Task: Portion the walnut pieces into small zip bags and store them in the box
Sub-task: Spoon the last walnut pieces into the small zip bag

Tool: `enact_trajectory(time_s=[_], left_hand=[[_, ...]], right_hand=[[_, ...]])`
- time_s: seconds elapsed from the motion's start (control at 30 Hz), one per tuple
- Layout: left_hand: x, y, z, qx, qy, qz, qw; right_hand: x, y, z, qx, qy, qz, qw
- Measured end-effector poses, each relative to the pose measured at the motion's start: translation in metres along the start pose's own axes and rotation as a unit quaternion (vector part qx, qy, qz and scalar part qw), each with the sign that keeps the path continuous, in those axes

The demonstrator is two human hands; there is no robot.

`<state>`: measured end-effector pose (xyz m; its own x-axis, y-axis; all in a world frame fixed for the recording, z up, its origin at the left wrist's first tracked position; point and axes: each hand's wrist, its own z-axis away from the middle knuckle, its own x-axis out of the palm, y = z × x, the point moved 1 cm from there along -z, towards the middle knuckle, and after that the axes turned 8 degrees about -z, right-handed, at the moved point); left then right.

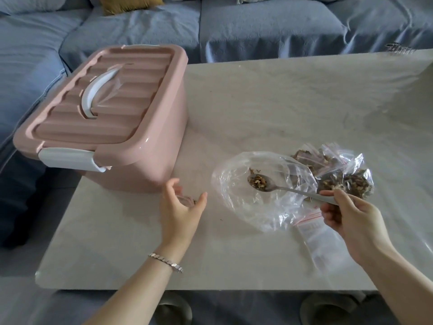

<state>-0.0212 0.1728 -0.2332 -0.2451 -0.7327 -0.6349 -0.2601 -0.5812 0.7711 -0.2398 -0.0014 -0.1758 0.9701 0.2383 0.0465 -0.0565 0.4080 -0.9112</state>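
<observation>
Walnut pieces (257,181) lie heaped in the bowl of a spoon (281,189), out beyond the fingers (332,208) of the right hand (351,221) and to their left.

A blue sofa (257,26) runs along the far side, well beyond both hands. The pale marbled surface (281,102) lies under them. A pink box (150,146) stands on it just beyond the left hand (180,207), its ribbed lid (105,95) on, with a white handle (98,90) on top and a white latch (68,158) at the near end.

A large clear bag (246,207) lies crumpled between the two hands, under the spoon's bowl, with a few more crumbs in it just past the bowl. Several filled zip bags (346,179) with red seal strips are piled just beyond the right fingers. A flat stack of empty zip bags (321,242) lies beneath the right hand.

The right fingers are curled round the spoon's handle and pinch it, with the bowl held level. The left fingers (171,186) are spread and loosely curved, thumb apart from the rest, over a small clear bag (186,199) with brown bits in it; whether they touch it cannot be told. A silver bracelet (166,262) circles the left wrist.
</observation>
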Motion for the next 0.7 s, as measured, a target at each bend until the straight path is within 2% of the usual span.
enact_trajectory(time_s=[0.17, 0.27, 0.37, 0.5, 0.6, 0.7], left_hand=[[-0.001, -0.005, 0.006, -0.014, -0.001, 0.069, 0.998], [-0.001, -0.008, 0.007, 0.000, -0.039, 0.085, 0.996], [-0.004, -0.007, 0.005, 0.029, -0.040, 0.094, 0.994], [-0.012, 0.015, 0.005, 0.076, -0.001, 0.159, 0.984], [-0.019, 0.041, 0.010, 0.153, 0.026, 0.182, 0.971], [-0.017, 0.065, 0.014, 0.186, -0.005, 0.200, 0.962]], right_hand=[[-0.002, -0.002, 0.005, 0.007, -0.011, -0.015, 1.000], [-0.004, -0.005, 0.008, 0.009, -0.016, -0.027, 0.999], [-0.005, -0.008, 0.010, 0.009, -0.020, -0.028, 0.999], [-0.007, -0.017, 0.013, -0.016, -0.027, -0.020, 0.999], [-0.009, -0.028, 0.015, -0.047, -0.033, -0.011, 0.998], [-0.012, -0.042, 0.014, -0.077, -0.031, -0.011, 0.996]])
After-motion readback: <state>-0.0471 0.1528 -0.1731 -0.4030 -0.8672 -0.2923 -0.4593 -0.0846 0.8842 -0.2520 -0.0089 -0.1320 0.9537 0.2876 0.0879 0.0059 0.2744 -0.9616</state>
